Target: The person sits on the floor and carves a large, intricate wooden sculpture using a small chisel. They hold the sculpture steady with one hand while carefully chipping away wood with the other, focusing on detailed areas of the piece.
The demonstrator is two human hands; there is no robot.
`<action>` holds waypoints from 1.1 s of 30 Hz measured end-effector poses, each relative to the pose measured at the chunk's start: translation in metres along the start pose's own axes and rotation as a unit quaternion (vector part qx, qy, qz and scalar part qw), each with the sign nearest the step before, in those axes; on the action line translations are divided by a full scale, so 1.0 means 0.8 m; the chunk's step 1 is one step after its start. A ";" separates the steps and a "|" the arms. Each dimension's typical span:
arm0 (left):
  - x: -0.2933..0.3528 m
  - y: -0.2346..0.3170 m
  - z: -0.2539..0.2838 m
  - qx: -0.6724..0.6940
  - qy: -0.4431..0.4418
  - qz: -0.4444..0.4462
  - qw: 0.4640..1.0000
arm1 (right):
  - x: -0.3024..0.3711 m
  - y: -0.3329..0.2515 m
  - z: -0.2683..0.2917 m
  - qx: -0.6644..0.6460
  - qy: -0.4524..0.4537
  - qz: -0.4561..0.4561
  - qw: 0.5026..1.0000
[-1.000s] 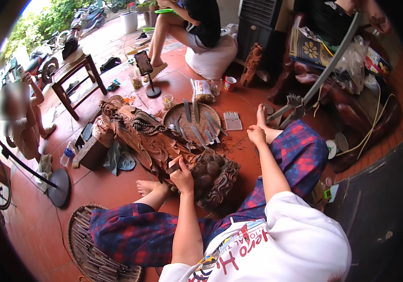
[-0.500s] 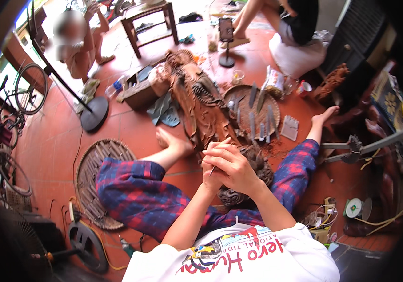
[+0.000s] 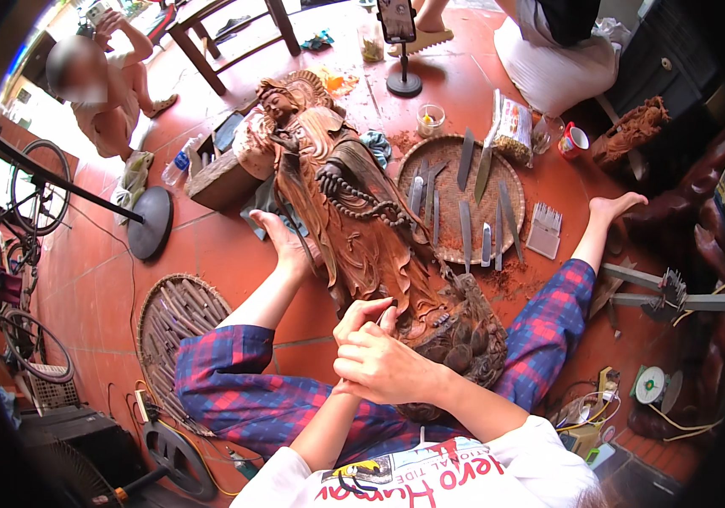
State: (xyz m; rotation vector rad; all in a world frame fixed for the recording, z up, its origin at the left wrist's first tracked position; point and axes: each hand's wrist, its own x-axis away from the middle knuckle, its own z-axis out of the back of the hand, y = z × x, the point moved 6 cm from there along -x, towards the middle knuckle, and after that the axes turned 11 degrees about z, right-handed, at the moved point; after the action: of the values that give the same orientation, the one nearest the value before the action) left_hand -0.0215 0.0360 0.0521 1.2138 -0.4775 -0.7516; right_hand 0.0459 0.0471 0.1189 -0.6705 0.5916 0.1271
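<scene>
A large carved wooden statue (image 3: 362, 220) of a robed figure lies on its back on the red tile floor, between my plaid-trousered legs. Both my hands meet at its lower part, just above the carved base (image 3: 464, 339). My left hand (image 3: 364, 315) is mostly covered, and its curled fingertips touch the wood. My right hand (image 3: 388, 368) is closed over the left one. Whether a tool sits between them is hidden. My bare left foot (image 3: 282, 241) presses against the statue's side.
A round woven tray (image 3: 498, 169) holding several chisels lies right of the statue. A second woven tray (image 3: 176, 326) lies by my left knee. A phone on a stand (image 3: 400, 34), a jar (image 3: 430, 118) and a cup (image 3: 572, 140) stand beyond. One person (image 3: 108, 85) sits at upper left, another (image 3: 548, 51) at the top.
The view has swung so the statue now lies centred. My hands stay clasped together and have come down onto the statue's lower part.
</scene>
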 end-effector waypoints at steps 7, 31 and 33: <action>0.015 0.000 0.007 -0.059 0.004 0.011 0.998 | 0.009 0.007 -0.017 -0.015 0.003 -0.016 1.000; 0.021 -0.015 0.020 -0.089 0.000 0.094 0.992 | 0.000 0.013 -0.035 0.009 -0.022 -0.036 0.999; 0.028 -0.031 0.019 -0.054 0.009 0.117 0.992 | 0.002 0.013 -0.039 0.010 -0.029 -0.035 0.999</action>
State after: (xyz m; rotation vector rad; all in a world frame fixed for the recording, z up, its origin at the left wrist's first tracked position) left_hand -0.0236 0.0055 0.0320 1.0410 -0.5479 -0.5579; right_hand 0.0291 0.0355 0.0930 -0.6652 0.5137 0.0755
